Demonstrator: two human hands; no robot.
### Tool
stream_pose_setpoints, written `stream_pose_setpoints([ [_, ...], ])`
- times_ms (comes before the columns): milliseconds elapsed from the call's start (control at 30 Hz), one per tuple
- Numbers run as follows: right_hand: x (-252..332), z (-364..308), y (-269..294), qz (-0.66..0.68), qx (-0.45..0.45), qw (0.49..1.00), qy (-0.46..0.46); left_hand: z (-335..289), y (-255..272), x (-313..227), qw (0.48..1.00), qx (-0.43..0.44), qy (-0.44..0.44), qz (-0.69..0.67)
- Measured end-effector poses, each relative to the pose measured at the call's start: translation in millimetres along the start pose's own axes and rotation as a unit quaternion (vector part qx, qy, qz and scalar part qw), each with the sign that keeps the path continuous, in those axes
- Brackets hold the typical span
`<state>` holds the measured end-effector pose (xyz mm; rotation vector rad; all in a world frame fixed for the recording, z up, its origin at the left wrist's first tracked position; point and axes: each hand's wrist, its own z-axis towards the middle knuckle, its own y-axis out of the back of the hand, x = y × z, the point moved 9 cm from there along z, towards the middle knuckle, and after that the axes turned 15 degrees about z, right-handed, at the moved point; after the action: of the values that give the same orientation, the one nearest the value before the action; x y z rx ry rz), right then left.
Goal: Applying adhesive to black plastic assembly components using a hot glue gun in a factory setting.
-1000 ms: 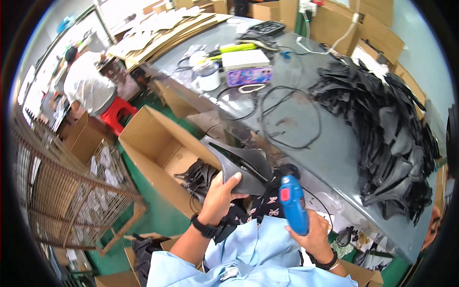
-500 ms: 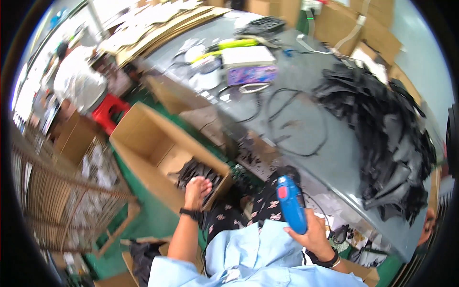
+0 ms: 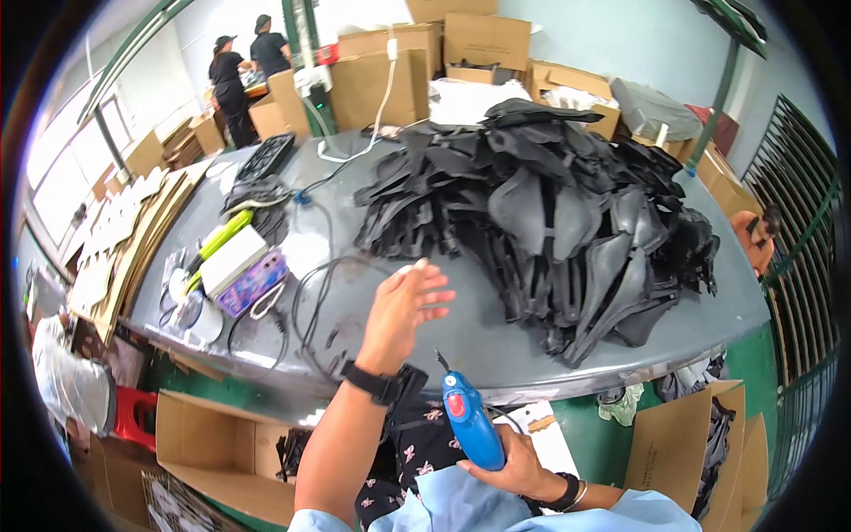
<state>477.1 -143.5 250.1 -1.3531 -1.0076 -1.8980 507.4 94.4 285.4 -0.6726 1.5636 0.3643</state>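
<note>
Biggest thing here is the grey worktable (image 3: 479,332), spread right across the scene, and the next biggest is the heap of black molded pieces (image 3: 567,217) sprawled over its middle and right, with some pieces lapping toward the near edge. After that it's cardboard: an open box (image 3: 197,439) low on the near left, another carton (image 3: 675,448) near right with dark stuff in it. Now the hands: the left hand (image 3: 399,310) is out over the table, nothing in it, fingers loosely spread and pointing right. From there the heap lies to the right and farther off, with bare tabletop in between, and the left is clearly the nearer hand. The frontmost pieces have their long axis running roughly from near left to far right. The right hand (image 3: 519,465) sits nearer the body, wrapped round a blue handheld tool (image 3: 476,430) with a red button (image 3: 456,405), its thin dark tip (image 3: 441,360) angled far and a bit left. Hard to make out: how high the left hand is above the surface, what sort of tip that is (too tiny), where one black piece stops and the next starts, and the right fingers tucked behind the tool.
</note>
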Motion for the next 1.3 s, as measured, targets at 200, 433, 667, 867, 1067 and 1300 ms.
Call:
stream_pose_setpoints([
  [200,-12.0,-9.7,30.8,0.074,-0.087,0.992,-0.053,65.2,-103.0,-3.4,0.996,-0.027,0.079,0.02],
  [433,-39.2,-15.3,63.2,0.09,-0.153,0.98,-0.085,34.7,-72.0,5.3,0.997,-0.049,0.014,0.05],
  [667,-35.8,4.8,59.1,0.107,-0.141,0.981,-0.079,-87.2,37.1,37.2,0.968,-0.198,0.012,-0.15],
  [867,-4.9,25.4,-3.6,0.239,-0.027,0.968,-0.069,-159.4,-10.8,100.7,0.934,-0.108,0.133,-0.313],
  [1067,27.1,41.6,-21.1,0.197,-0.054,0.979,-0.013,-195.2,-40.3,107.4,0.959,-0.016,0.069,-0.273],
  [1300,24.5,46.7,3.0,0.155,-0.042,0.986,-0.052,-255.7,-30.9,61.0,0.956,0.213,0.111,0.167],
])
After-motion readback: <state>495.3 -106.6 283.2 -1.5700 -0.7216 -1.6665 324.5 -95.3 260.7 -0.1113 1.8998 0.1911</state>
